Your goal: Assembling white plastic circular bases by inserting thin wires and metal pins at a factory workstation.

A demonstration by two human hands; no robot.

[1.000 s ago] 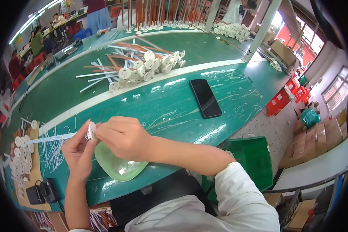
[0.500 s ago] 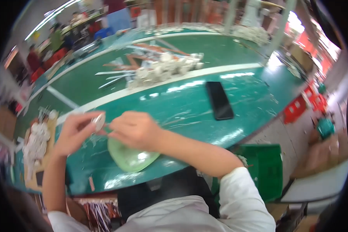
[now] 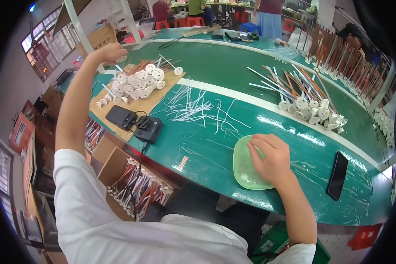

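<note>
My left hand [image 3: 110, 53] is stretched far out to the left, its fingers closed on a white round disc piece, mostly hidden by them. Below it lies a pile of white discs [image 3: 138, 82] with white and brown strips, on a sheet of cardboard [image 3: 171, 82]. At the right, my right hand [image 3: 272, 158] hangs over a light green dish [image 3: 242, 169]. Thumb and fingertips are drawn together at the dish; whatever they pinch is too small to see. Thin white cords [image 3: 189, 105] lie loose on the green table between the hands.
A black phone [image 3: 337, 176] lies at the right. Beside the cardboard sit a black device [image 3: 148, 129] with a cable and a dark flat case [image 3: 121, 117]. More discs on strips [image 3: 314, 110] lie farther back. A cardboard box [image 3: 114, 165] full of strips stands below the table.
My view has swung left. My left hand has moved away from the right hand, out to the disc pile, with the white disc. My right hand has lowered to the green dish.
</note>
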